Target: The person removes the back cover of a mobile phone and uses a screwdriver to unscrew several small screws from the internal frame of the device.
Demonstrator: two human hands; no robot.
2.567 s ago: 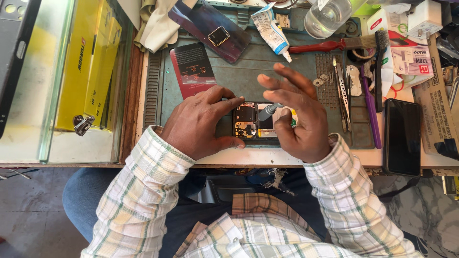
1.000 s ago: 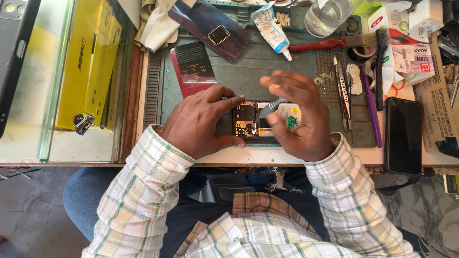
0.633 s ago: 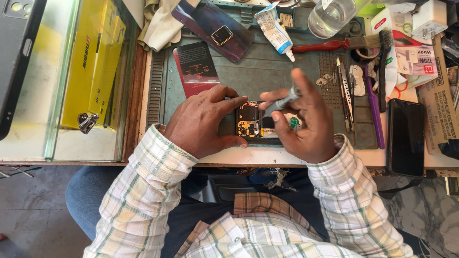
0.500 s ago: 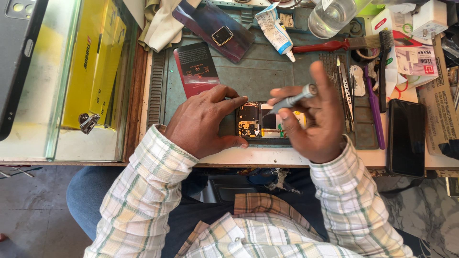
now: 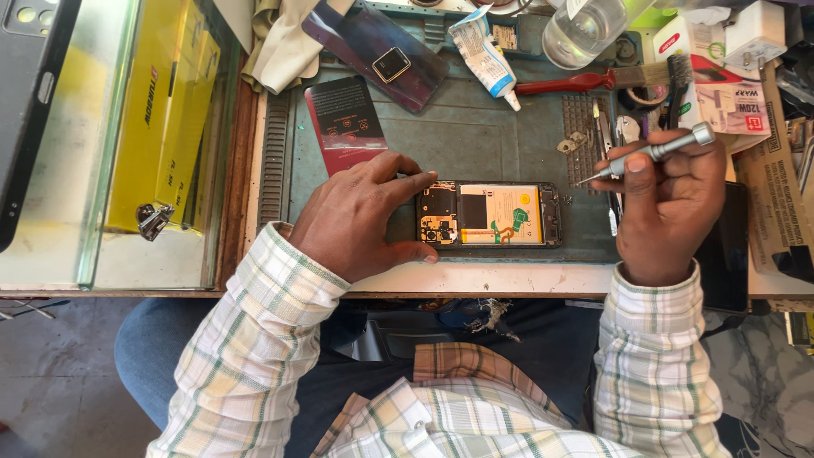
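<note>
Head view: your left hand [image 5: 356,216] pinches the fragile opened phone [image 5: 490,215] by its edges; your right hand [image 5: 670,203] grips the thin screwdriver [image 5: 649,153].

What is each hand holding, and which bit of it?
The right hand pinches a small silver screwdriver around its shaft near the tip end. The left hand steadies the opened phone by its left end.
</note>
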